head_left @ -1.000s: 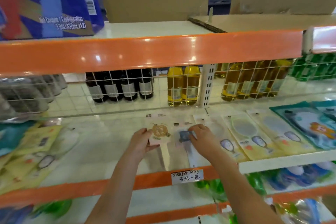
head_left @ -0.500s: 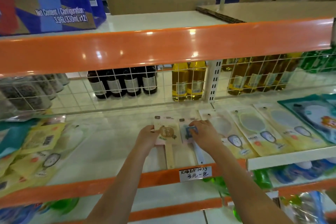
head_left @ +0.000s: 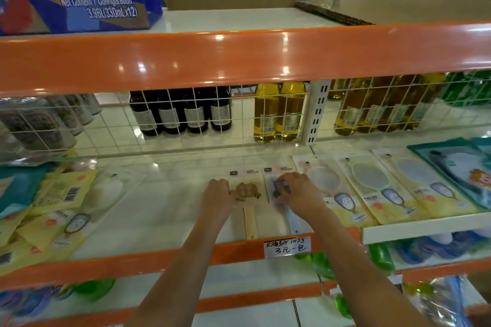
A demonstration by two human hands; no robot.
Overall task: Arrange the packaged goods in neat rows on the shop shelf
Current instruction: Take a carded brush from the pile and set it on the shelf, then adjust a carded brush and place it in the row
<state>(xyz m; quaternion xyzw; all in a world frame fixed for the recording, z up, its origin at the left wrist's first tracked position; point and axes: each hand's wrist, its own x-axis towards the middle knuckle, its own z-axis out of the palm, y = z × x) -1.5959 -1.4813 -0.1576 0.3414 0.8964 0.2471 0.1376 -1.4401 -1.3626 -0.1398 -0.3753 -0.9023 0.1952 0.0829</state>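
Observation:
Two flat packets lie side by side in the middle of the white shelf (head_left: pixel 164 210). My left hand (head_left: pixel 216 195) holds the left edge of the tan packet with a wooden-handled brush (head_left: pixel 248 191). My right hand (head_left: pixel 299 191) lies on the blue-handled brush packet (head_left: pixel 279 188), fingers curled over it. Right of them a neat row of yellow hand-mirror packets (head_left: pixel 372 188) lies flat. At the left, similar yellow packets (head_left: pixel 58 207) lie in a loose, overlapping heap.
A white wire grid (head_left: pixel 186 125) backs the shelf, with dark bottles (head_left: pixel 183 111) and yellow oil bottles (head_left: pixel 279 114) behind it. Teal cartoon packets (head_left: pixel 457 167) sit far right. An orange shelf lip (head_left: pixel 239 56) overhangs; a handwritten price tag (head_left: pixel 287 247) marks the front edge.
Both hands have nudged the two brush packets slightly back and closer together on the shelf. The camera has dipped and moved closer.

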